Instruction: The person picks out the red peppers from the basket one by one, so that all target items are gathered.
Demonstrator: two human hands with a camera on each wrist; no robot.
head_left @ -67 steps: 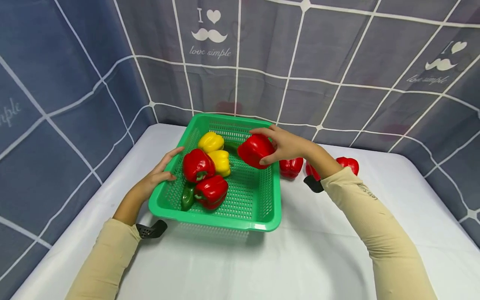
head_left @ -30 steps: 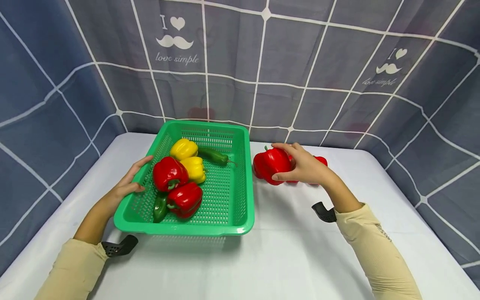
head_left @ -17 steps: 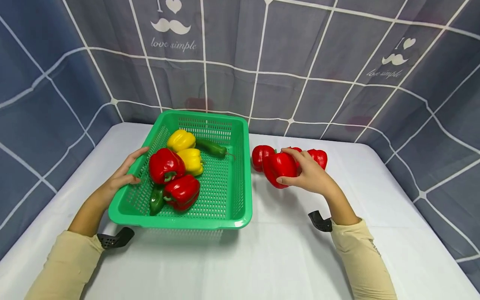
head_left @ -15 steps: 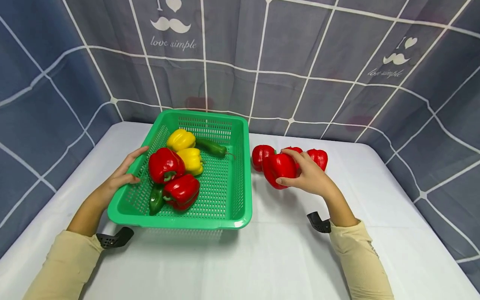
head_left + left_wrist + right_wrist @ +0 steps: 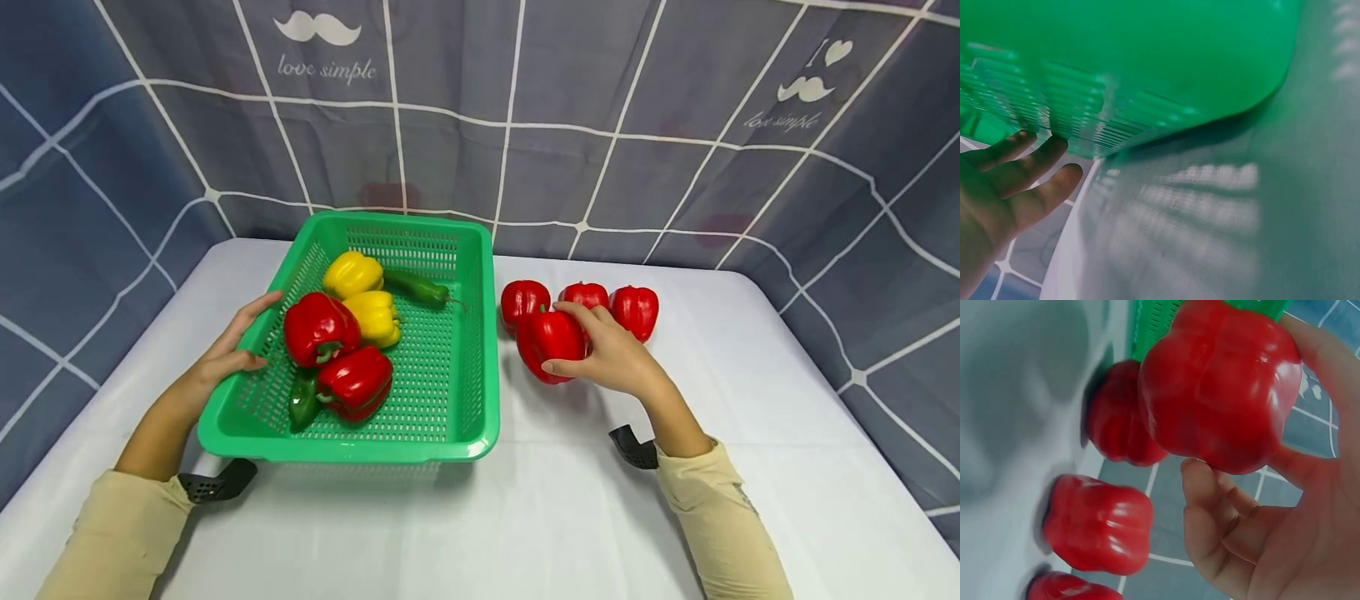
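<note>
In the head view my right hand [image 5: 611, 354] holds a red bell pepper [image 5: 551, 343] between thumb and fingers, low over the table right of the green basket [image 5: 489, 400]. The right wrist view shows this bell pepper [image 5: 1222, 387] large, with the lower fingers curled beneath it. My left hand [image 5: 213, 367] rests at the basket's left rim, thumb and index finger spread over it. From below, in the left wrist view, its other fingers [image 5: 1044, 194] reach fairly straight to the slotted wall. Inside the basket are two red bell peppers [image 5: 356, 383], two yellow bell peppers [image 5: 375, 317] and green peppers [image 5: 416, 287].
Three more red bell peppers stand on the white table, the left one [image 5: 522, 302] beside the basket, a middle one [image 5: 583, 295] partly behind my right hand and a right one [image 5: 635, 311]. Grey-blue curtains [image 5: 450, 158] with white lines enclose the table's back and sides.
My right hand has carried the red bell pepper from over the basket rightward to above the table, then slightly lower. My left hand stays at the rim; the head view has shifted.
</note>
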